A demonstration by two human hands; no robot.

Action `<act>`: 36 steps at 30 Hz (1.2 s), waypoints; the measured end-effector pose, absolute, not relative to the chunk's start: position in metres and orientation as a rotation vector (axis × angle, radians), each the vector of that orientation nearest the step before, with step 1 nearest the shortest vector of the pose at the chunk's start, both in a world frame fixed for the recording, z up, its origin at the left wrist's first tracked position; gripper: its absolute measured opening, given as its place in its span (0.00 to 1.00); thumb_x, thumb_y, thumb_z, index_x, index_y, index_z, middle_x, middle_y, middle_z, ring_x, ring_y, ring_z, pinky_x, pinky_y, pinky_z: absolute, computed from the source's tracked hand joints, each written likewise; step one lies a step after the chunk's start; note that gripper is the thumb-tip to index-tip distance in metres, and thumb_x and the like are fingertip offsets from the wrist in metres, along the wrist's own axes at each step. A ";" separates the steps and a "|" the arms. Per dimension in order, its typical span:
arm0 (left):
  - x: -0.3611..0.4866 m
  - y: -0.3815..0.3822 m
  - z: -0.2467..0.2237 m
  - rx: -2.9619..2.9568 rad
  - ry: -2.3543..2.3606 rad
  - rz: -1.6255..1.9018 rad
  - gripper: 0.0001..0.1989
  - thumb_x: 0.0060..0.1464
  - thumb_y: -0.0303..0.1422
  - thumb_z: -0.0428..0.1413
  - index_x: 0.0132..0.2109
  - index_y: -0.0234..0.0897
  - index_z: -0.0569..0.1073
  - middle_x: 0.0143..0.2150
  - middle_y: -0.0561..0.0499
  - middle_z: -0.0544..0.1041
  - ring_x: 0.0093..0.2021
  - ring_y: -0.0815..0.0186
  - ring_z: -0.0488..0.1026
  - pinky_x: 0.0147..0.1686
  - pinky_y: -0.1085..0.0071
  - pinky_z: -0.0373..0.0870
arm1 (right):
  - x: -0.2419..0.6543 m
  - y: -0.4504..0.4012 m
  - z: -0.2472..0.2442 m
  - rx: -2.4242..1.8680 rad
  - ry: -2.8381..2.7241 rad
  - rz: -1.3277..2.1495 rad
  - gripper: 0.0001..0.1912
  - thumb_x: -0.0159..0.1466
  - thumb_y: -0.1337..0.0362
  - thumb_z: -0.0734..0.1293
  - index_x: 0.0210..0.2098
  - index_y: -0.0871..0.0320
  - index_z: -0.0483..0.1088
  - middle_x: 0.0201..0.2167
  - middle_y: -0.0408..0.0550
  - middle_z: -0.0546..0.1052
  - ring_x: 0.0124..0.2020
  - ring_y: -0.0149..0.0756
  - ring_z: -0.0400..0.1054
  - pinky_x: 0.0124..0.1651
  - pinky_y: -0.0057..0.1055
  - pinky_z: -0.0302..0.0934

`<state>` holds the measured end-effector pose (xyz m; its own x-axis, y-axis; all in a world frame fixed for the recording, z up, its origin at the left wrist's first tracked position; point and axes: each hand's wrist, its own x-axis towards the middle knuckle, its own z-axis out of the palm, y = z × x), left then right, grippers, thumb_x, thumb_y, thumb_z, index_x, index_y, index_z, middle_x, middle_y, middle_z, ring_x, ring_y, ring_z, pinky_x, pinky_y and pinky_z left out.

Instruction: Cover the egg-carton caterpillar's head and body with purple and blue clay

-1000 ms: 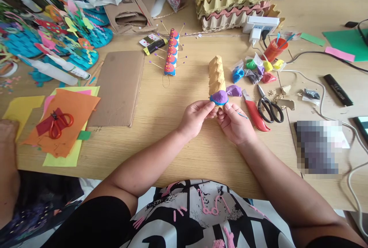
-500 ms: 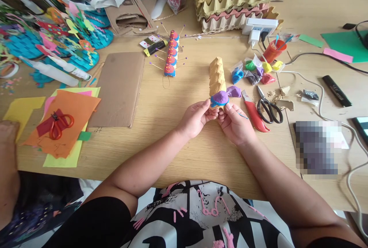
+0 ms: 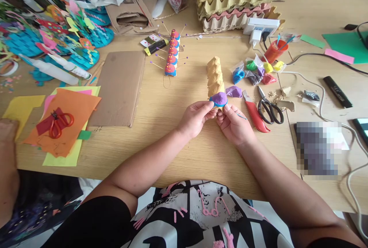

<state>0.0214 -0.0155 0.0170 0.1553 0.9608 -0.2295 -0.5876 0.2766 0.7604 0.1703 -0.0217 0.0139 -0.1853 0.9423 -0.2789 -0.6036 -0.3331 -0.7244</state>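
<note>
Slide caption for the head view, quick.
Left hand and right hand hold a carton strip, its near bump purple, edged in blue.

I count from afar: one tan egg-carton strip (image 3: 215, 75) in the middle, one red-and-blue egg-carton strip (image 3: 173, 52) farther left; on the right, one red-handled cutter (image 3: 256, 116), one pair of black-handled scissors (image 3: 265, 101), one orange plastic cup (image 3: 274, 52).

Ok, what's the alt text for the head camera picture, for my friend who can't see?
A person's left grip and right grip hold a bumpy tan cardboard strip, its near end topped with a purple doughy lump edged in blue. Farther left on the wooden table lies a red-and-blue bumpy row with purple-tipped sticks.
</note>
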 end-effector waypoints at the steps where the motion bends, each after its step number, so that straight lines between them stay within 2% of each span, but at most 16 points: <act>1: 0.022 -0.016 0.017 0.580 0.794 1.207 0.23 0.41 0.48 0.77 0.32 0.35 0.80 0.29 0.53 0.81 0.30 0.73 0.76 0.36 0.74 0.74 | 0.170 -0.022 0.014 -0.859 -0.566 1.752 0.19 0.51 0.53 0.86 0.28 0.55 0.78 0.28 0.39 0.77 0.29 0.24 0.69 0.34 0.22 0.68; 11: 0.019 -0.015 0.016 0.585 0.763 1.136 0.23 0.44 0.50 0.75 0.33 0.35 0.79 0.31 0.52 0.82 0.32 0.72 0.78 0.37 0.74 0.75 | 0.174 -0.022 0.012 -0.857 -0.616 1.748 0.17 0.56 0.53 0.84 0.32 0.54 0.78 0.28 0.38 0.78 0.30 0.26 0.71 0.37 0.24 0.70; 14: 0.019 -0.015 0.014 0.592 0.772 1.137 0.24 0.44 0.51 0.75 0.34 0.35 0.80 0.32 0.52 0.82 0.33 0.73 0.78 0.38 0.75 0.75 | 0.173 -0.022 0.013 -0.861 -0.588 1.745 0.17 0.54 0.54 0.85 0.31 0.54 0.78 0.27 0.38 0.78 0.30 0.25 0.70 0.37 0.23 0.70; 19: 0.020 -0.016 0.014 0.600 0.807 1.172 0.22 0.42 0.48 0.76 0.34 0.36 0.81 0.30 0.53 0.81 0.30 0.74 0.76 0.37 0.73 0.74 | 0.170 -0.023 0.015 -0.866 -0.548 1.756 0.19 0.50 0.54 0.87 0.30 0.55 0.79 0.27 0.38 0.78 0.30 0.23 0.71 0.36 0.20 0.69; 25: 0.021 -0.015 0.016 0.586 0.786 1.198 0.21 0.40 0.46 0.78 0.33 0.36 0.82 0.28 0.54 0.81 0.29 0.75 0.76 0.35 0.75 0.74 | 0.171 -0.024 0.013 -0.880 -0.606 1.743 0.16 0.55 0.53 0.84 0.31 0.53 0.78 0.29 0.39 0.78 0.31 0.27 0.71 0.36 0.25 0.70; 29: 0.019 -0.015 0.018 0.557 0.705 1.146 0.21 0.42 0.47 0.77 0.32 0.35 0.82 0.30 0.53 0.82 0.31 0.74 0.78 0.36 0.76 0.76 | 0.172 -0.023 0.013 -0.868 -0.603 1.750 0.17 0.54 0.52 0.85 0.32 0.53 0.79 0.29 0.39 0.79 0.31 0.26 0.71 0.36 0.23 0.70; 33: 0.018 -0.015 0.022 0.517 0.690 1.103 0.22 0.49 0.49 0.74 0.34 0.34 0.81 0.31 0.51 0.82 0.34 0.71 0.80 0.38 0.75 0.77 | 0.173 -0.022 0.014 -0.864 -0.637 1.759 0.17 0.55 0.51 0.84 0.33 0.53 0.79 0.29 0.39 0.79 0.31 0.26 0.71 0.36 0.24 0.70; 36: 0.018 -0.015 0.022 0.499 0.715 1.097 0.19 0.52 0.46 0.73 0.34 0.33 0.81 0.31 0.51 0.82 0.33 0.72 0.79 0.37 0.76 0.77 | 0.173 -0.022 0.013 -0.881 -0.637 1.760 0.17 0.55 0.51 0.84 0.33 0.53 0.79 0.29 0.40 0.79 0.31 0.27 0.71 0.36 0.25 0.70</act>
